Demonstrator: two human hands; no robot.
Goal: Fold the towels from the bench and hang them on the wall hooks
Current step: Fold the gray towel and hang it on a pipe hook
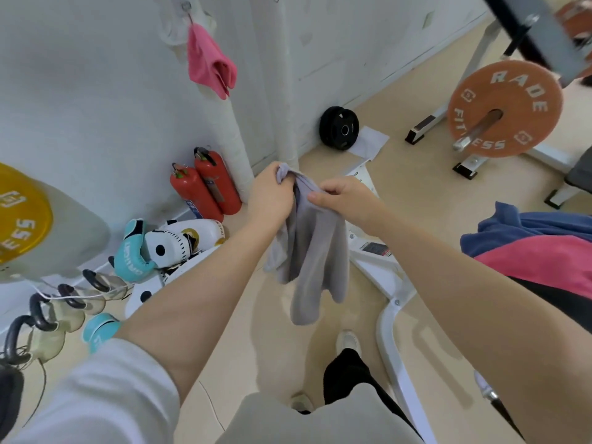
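Towels are the matter in hand: a soft grey fabric towel [312,248] is held in the air above the beige floor [413,193], in front of the person's body. Its bunched top edge is clenched in the left hand [270,195], while a neighbouring part of the same edge is pinched by the right hand [344,195], just beside the left. The rest of the grey towel is left hanging down in loose, uneven folds below both hands.

A crumpled pink towel [209,60] is seen already hung on a small metal wall hook [186,6] on the white wall, up and to the left of the hands. At the right edge, a blue towel [525,230] and a second pink towel [544,259] are heaped together on the black padded bench [557,302], the blue one lying behind the pink.

Two red fire extinguishers [206,187] are stood against the wall to the left of the hands, with teal and white boxing gloves [160,245] lying on the floor near them. A black weight plate [339,128] is leaned at the foot of the wall, and an orange lettered weight plate [504,107] is mounted on a bar at the upper right.
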